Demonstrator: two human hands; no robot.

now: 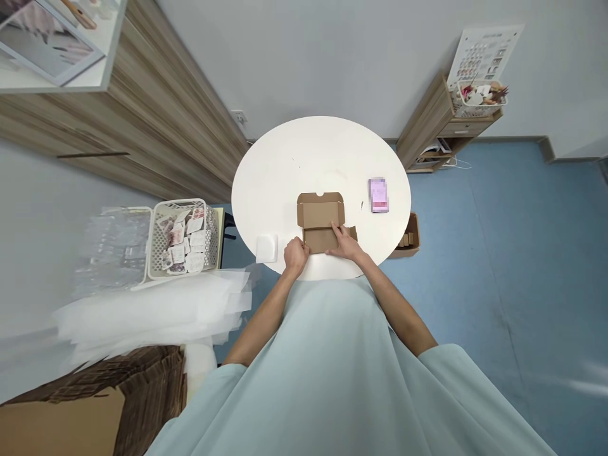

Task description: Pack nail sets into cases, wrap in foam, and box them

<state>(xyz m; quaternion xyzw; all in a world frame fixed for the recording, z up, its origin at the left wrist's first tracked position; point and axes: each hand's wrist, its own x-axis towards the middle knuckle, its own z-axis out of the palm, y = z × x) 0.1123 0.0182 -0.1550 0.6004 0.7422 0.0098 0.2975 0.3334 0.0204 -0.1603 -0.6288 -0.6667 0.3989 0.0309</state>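
Note:
A brown cardboard mailer box [321, 214], partly folded, lies on the white oval table [270, 171] in front of me. Its lid panel lies away from me, with a half-round notch in the far edge. At the near left corner, my left hand [296, 255] is closed on a side flap of the box. My right hand [346, 243] lies over the right part of the base with its fingers spread, touching the cardboard. A side flap [353, 232] sticks out to the right beside it. Left of my left hand sits a small white square packet [266, 248].
A pinkish-purple pack [379, 195] lies on the table's right side. An open carton [407, 239] stands below the right edge. To the left are a white basket of cards [183, 237], white foam sheets [156, 310] and stacked flat cardboard [142, 386]. Cabinets flank the table.

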